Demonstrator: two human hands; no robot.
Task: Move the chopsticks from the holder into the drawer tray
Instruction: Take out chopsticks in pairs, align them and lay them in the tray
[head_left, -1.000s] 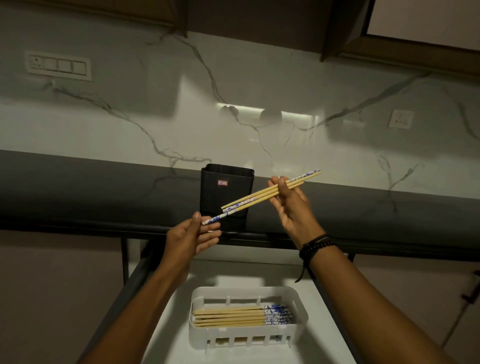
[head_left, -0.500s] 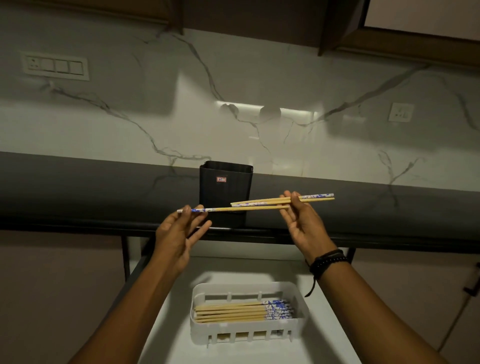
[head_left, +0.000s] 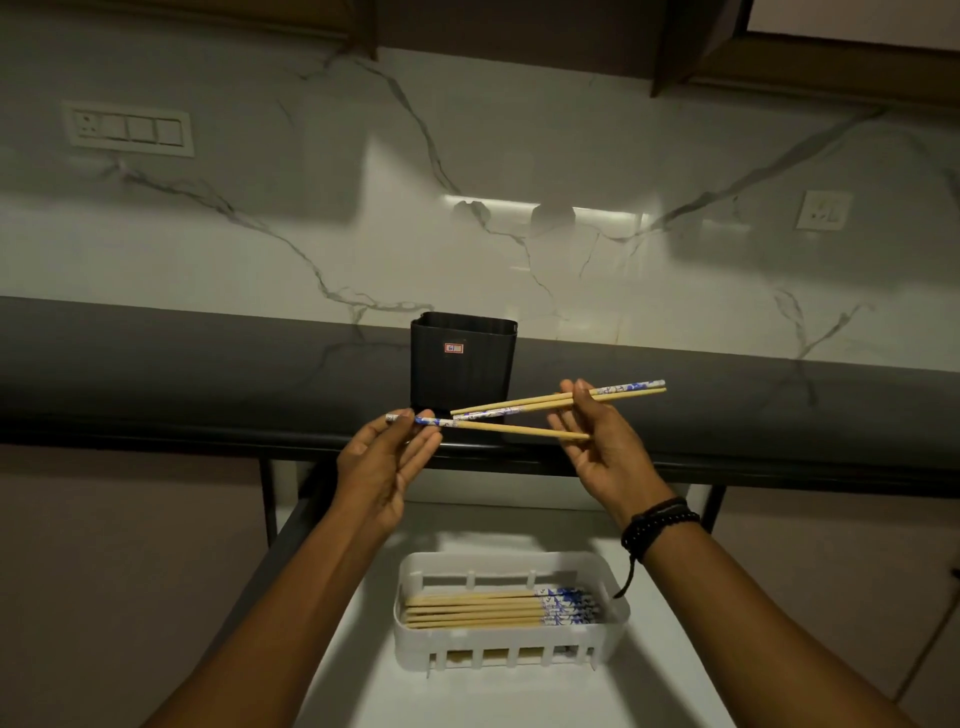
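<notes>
Dim, flat exposure. Strip-light glare on the marble wall (head_left: 519, 260), with a dark patch breaking it. Counter (head_left: 208, 374) edge bows from wide-angle distortion. Corners dark and soft, centre sharp. Hard shadows around the tray (head_left: 509, 560).

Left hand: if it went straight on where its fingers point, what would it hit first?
Probably the black holder just beyond the left hand, which pinches a chopstick; depth is unclear.

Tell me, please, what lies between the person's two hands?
In the head view, three chopsticks lie there: the left hand pinches one, the right hand holds two.
</notes>
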